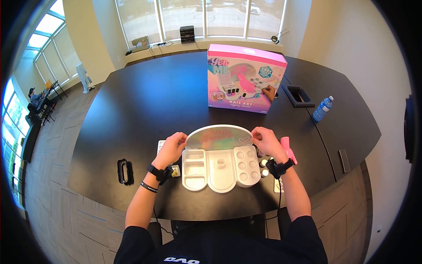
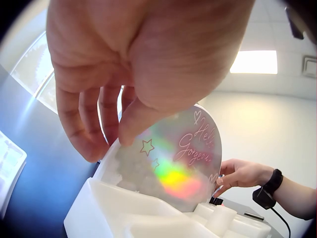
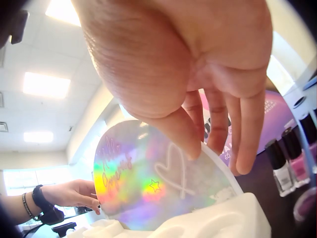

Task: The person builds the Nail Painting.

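A white plastic tray [image 1: 222, 180] with three rounded sections sits on the dark table in front of me. Three compartments are on its left, a small raised post in the middle and several round wells on its right. Along its back edge stands an arched holographic panel [image 1: 217, 138], printed with hearts, stars and "Hello Gorgeous". My left hand [image 1: 172, 149] pinches the panel's left edge, thumb on the shiny face and fingers behind. On the opposite edge, my right hand [image 1: 267, 143] pinches it the same way. Both lower corners of the panel meet the tray's back.
A pink nail art box [image 1: 239, 81] stands behind the panel. Nail polish bottles [image 3: 282, 168] and a pink plastic piece [image 1: 288, 150] lie right of the tray. Farther right are a water bottle [image 1: 323, 108] and a phone [image 1: 343, 161]. A black strap-like item [image 1: 125, 171] lies left.
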Tool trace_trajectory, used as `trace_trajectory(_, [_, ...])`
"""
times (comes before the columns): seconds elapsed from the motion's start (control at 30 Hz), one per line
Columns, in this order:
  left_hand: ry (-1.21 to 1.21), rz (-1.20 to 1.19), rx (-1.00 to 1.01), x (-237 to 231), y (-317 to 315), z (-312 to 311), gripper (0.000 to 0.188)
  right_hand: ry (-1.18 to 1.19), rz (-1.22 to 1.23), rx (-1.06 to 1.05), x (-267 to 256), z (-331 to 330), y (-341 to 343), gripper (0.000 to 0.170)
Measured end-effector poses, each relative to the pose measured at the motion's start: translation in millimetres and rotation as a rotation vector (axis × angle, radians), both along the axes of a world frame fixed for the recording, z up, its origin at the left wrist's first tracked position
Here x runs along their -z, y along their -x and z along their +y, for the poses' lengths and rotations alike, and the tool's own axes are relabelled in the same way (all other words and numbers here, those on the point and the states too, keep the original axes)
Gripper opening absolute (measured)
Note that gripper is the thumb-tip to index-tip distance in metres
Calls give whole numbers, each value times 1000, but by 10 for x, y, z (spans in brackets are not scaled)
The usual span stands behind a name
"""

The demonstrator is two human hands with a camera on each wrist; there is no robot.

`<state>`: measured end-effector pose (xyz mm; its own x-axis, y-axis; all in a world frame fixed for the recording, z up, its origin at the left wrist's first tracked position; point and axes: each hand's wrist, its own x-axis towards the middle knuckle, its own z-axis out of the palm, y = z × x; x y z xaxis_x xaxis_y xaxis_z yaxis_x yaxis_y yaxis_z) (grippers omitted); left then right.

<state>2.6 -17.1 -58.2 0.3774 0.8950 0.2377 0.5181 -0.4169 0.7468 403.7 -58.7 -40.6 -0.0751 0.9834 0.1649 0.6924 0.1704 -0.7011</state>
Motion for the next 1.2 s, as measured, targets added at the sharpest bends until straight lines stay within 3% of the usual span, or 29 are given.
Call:
trace_trajectory(0.07, [34, 33, 18, 47, 10, 18, 16, -2, -6, -1, -54, -22, 39, 15])
trace_trajectory(0.13, [69, 67, 37, 123, 30, 62, 17, 189, -26, 16, -119, -61, 79, 16])
trace_trajectory(0.2, [126, 225, 66, 213, 51, 122, 21, 131, -35, -2, 5, -49, 63, 16])
trace_trajectory(0.43, [146, 197, 80, 175, -13, 94, 29, 61, -118, -16, 121, -35, 56, 17])
trace_trajectory(0.97, [126, 235, 67, 231, 4, 136, 21, 0, -156, -57, 277, -10, 9, 17])
trace_trajectory(1.03, [118, 267, 63, 231, -4, 129, 21, 107, -97, -1, 306, -45, 39, 17])
trace_trajectory(1.2, [128, 269, 43, 302, 12, 182, 17, 83, -47, -38, 366, -49, -8, 18])
